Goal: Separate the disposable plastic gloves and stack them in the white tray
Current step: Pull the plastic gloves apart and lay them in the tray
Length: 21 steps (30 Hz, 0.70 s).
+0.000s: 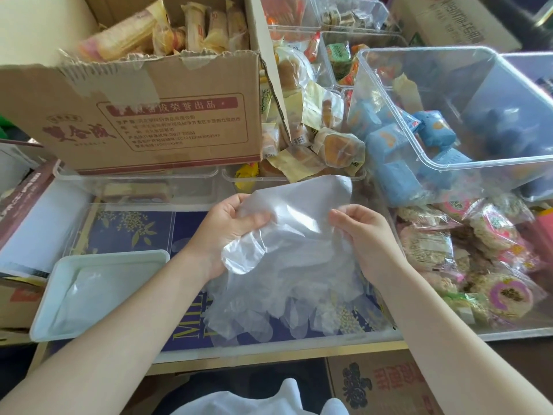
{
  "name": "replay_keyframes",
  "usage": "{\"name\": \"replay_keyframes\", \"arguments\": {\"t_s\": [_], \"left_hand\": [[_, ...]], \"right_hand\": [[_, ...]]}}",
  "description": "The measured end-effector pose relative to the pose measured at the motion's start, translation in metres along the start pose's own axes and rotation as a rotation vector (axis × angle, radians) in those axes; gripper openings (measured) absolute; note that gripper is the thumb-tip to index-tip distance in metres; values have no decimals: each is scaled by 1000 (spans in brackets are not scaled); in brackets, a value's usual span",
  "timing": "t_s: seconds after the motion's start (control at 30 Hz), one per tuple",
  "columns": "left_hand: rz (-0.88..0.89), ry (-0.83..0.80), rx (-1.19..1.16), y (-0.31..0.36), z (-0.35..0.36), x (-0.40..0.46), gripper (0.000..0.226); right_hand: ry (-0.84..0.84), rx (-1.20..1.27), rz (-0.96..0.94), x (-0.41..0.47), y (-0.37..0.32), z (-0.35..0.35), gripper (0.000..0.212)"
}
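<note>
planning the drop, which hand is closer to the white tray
Left. The left hand grips the bunch of gloves just right of and above the white tray. The right hand pinches the bunch's far side, farther from the tray.

The gloves [299,235] are clear, milky film. The tray [48,298] at near left is white with a pale green cast. Under them a dark blue sheet [134,232] carries pale gold leaf sprigs. The far-left cardboard box [149,127] is brown with red print. At right, snack packets [389,145] are sky blue; round cakes [508,295] show pink rings.
</note>
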State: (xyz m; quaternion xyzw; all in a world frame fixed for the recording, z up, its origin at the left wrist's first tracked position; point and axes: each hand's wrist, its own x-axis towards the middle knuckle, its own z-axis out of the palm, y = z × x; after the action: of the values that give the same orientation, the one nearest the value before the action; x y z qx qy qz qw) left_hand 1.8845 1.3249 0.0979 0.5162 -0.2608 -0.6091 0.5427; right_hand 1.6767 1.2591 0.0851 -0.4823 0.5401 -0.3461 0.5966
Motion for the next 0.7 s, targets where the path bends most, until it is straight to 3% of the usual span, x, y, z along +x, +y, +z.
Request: {"name": "replay_keyframes", "arguments": {"t_s": [0.17, 0.23, 0.3, 0.43, 0.53, 0.7], "left_hand": [[-22, -10, 13, 0, -1, -3, 21], [-38, 59, 67, 0, 1, -4, 31], [-92, 15, -3, 1, 1, -5, 36], [-112, 29, -35, 2, 2, -6, 36], [-26, 95, 199, -5, 1, -4, 33], [141, 20, 588, -10, -4, -7, 27]], "right_hand": [[-243, 173, 20, 2, -4, -2, 18], [-348, 213, 22, 5, -3, -2, 23], [-378, 224, 13, 7, -1, -1, 21], [-217, 133, -99, 4, 1, 7, 21], [-76, 158, -120, 3, 4, 9, 24], [-1, 242, -30, 4, 3, 9, 19]]}}
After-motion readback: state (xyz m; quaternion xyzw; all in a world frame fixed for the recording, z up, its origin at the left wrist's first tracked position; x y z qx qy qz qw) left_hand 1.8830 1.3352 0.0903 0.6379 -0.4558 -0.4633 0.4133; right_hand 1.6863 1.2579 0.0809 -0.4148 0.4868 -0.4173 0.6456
